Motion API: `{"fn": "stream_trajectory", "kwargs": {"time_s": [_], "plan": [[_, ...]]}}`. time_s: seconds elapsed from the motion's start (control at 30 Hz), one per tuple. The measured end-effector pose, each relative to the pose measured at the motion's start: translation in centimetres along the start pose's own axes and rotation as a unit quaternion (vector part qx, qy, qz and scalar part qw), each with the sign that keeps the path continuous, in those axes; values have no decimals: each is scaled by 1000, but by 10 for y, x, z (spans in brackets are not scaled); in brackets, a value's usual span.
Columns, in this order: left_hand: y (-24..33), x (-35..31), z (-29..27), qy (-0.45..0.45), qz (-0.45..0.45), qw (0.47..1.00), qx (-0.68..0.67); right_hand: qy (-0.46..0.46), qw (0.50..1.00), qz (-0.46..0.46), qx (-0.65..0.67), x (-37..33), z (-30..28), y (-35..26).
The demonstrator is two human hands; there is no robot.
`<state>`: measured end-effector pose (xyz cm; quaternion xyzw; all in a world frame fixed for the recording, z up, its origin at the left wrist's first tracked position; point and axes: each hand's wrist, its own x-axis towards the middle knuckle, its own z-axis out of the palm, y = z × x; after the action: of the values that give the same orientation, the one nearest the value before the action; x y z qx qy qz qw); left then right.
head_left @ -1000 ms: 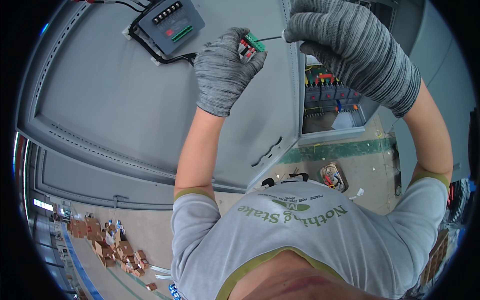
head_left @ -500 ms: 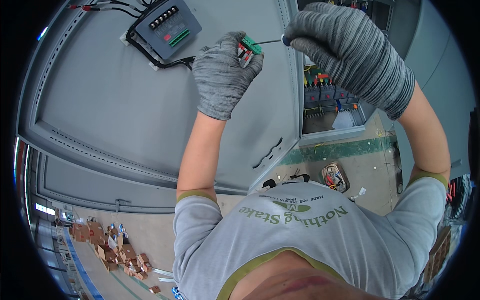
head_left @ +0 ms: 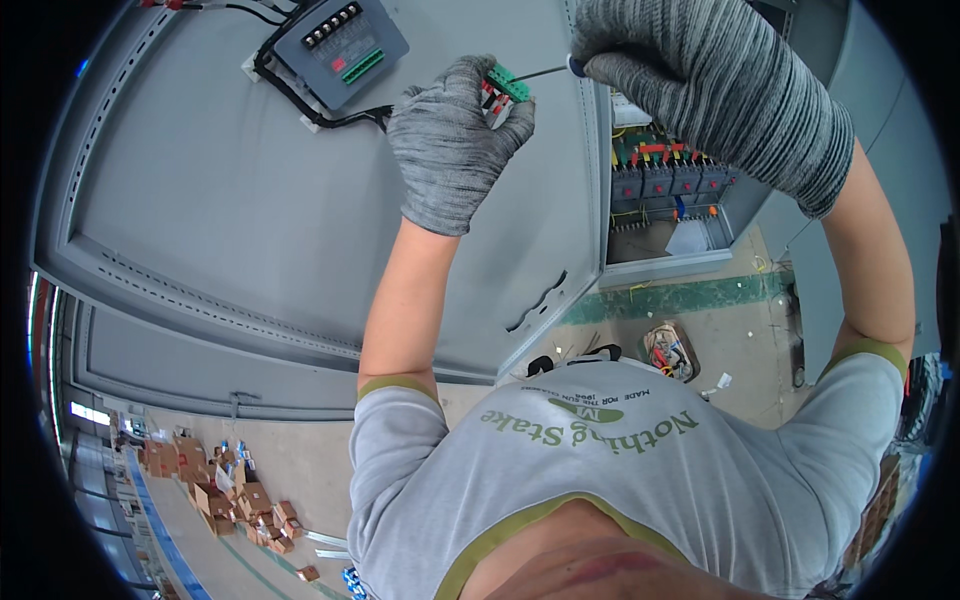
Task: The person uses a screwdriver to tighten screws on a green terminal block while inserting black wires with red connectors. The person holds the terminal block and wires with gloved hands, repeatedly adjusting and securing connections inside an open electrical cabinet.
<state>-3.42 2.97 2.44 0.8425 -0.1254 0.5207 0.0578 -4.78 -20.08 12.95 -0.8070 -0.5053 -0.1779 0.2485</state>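
Note:
My left hand [head_left: 452,140], in a grey knit glove, is raised in front of the open grey cabinet door [head_left: 200,230] and is closed around a small green terminal connector [head_left: 503,90] with red and white wires. My right hand [head_left: 700,70], also gloved, grips a thin screwdriver [head_left: 548,71] whose tip meets the connector. Both hands are held close together at the door's edge, above my head level.
A grey meter box [head_left: 340,48] with black cables is fixed on the inside of the door. The open cabinet [head_left: 665,190] shows breakers and coloured wiring. On the floor lie a small tool tray [head_left: 668,350] and scattered brown boxes [head_left: 230,490].
Both hands stayed together on the connector and drifted slightly up and left in view; the screwdriver tip remains at the connector.

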Motion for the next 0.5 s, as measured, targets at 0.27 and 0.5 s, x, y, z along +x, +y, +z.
{"fn": "stream_trajectory", "kwargs": {"time_s": [0.27, 0.5], "plan": [[-5, -8, -6, 49, 14, 998, 23, -14, 997, -64, -35, 3, 4, 4], [-6, 1, 3, 17, 16, 1000, -17, -34, 978, -126, -160, -1, 0, 5]]}}
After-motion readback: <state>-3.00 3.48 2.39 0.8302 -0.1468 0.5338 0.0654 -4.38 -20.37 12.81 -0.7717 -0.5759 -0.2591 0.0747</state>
